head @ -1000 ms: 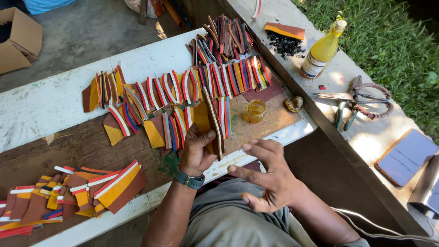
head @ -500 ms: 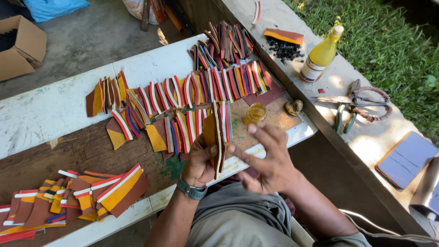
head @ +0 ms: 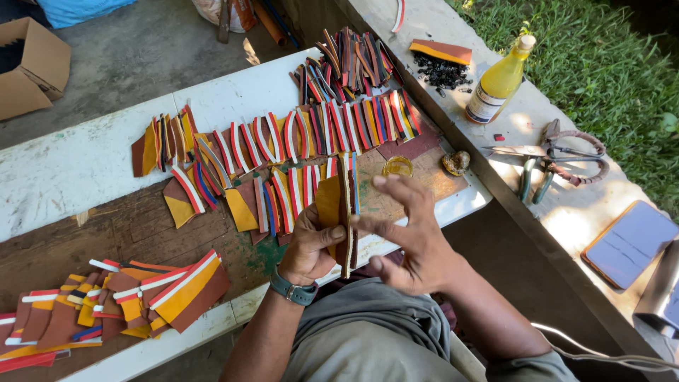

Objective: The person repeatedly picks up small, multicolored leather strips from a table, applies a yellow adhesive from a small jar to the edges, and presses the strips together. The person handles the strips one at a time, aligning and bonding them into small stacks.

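Observation:
My left hand [head: 311, 244] grips a tall leather piece [head: 338, 205], yellow-brown with coloured strips along its edge, held upright over the near edge of the workbench [head: 78, 170]. My right hand [head: 409, 237] is beside it with fingers spread, its fingertips touching the edge of the piece. A grey watch sits on my left wrist. Behind the hands, rows of striped leather pieces [head: 297, 141] in red, white, yellow and brown lie fanned across the bench.
A pile of finished pieces [head: 120, 297] lies at the near left. A small glue dish [head: 397, 167] and a round lump [head: 456, 163] sit to the right. On the concrete ledge: yellow bottle [head: 498, 81], pliers [head: 534, 177], phone [head: 629, 244]. A cardboard box [head: 32, 67] stands far left.
My left hand lifted the tall leather piece upright off the bench. My right hand came up to its edge and spread its fingers against it.

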